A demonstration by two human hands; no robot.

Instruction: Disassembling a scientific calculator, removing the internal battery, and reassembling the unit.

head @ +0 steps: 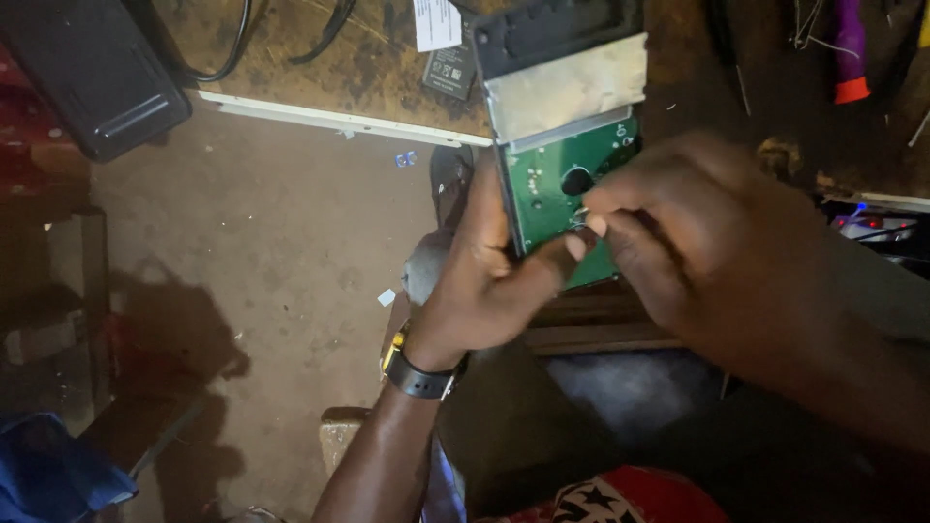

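We grip the green board (554, 199) at its left edge with our left hand (484, 281), just below the workbench (329, 68); our right hand (707, 242) pinches a small part against the board's face.

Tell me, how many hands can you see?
2. The left hand grips the green circuit board by its edge; the right hand pinches something small on it. No others show.
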